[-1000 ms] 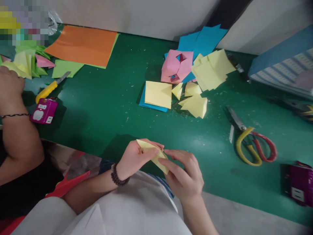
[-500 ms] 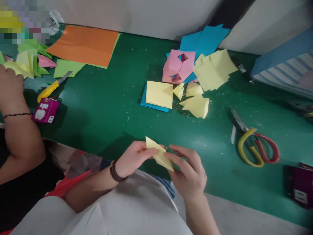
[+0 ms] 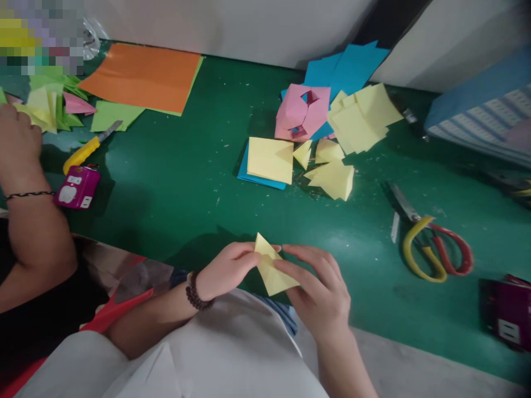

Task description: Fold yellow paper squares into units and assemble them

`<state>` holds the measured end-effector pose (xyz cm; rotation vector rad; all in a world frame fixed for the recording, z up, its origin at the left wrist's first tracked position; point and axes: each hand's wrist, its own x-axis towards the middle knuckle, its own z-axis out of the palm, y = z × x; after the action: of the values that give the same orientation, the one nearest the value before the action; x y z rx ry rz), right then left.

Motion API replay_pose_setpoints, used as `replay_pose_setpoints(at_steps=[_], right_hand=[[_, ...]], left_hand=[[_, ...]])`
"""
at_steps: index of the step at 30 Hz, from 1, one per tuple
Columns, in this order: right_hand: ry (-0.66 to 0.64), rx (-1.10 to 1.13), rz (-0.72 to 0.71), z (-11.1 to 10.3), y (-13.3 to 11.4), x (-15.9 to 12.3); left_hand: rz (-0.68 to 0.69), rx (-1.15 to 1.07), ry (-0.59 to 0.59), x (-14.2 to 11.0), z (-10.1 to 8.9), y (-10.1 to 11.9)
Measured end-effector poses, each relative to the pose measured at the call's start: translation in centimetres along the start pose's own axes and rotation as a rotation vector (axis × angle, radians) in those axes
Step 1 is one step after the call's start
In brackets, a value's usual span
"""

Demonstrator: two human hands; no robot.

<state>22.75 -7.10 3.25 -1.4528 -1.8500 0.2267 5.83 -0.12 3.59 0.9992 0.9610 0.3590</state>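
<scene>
The yellow folded paper (image 3: 271, 271) is being pinched by the left hand (image 3: 228, 270) and the right hand (image 3: 319, 293), and it is being shifted a little to the right since the last look. The left wrist, with its bead bracelet (image 3: 198, 291), is being held low. The right fingers (image 3: 305, 271) are being pressed on the paper, high above the green table mat (image 3: 166, 221).
</scene>
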Motion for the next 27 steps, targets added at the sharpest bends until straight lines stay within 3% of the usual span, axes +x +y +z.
replay_pose_setpoints(at_steps=[7, 15, 18, 24, 27], right_hand=[[-0.1, 0.061, 0.284, 0.04, 0.0, 0.13], [-0.189, 0.058, 0.531, 0.37, -0.43, 0.46], [-0.218, 0.08, 0.608, 0.3, -0.57, 0.48], [-0.278, 0.108, 0.679, 0.1, -0.38, 0.4], [-0.283, 0.095, 0.678, 0.12, -0.33, 0.39]], left_hand=[[0.082, 0.165, -0.199, -0.36, 0.02, 0.55], [0.08, 0.53, -0.113, 0.01, 0.12, -0.16], [0.072, 0.505, -0.142, 0.03, -0.01, -0.19], [0.044, 0.246, -0.236, -0.05, -0.14, -0.17], [0.055, 0.287, -0.238, -0.07, -0.09, -0.33]])
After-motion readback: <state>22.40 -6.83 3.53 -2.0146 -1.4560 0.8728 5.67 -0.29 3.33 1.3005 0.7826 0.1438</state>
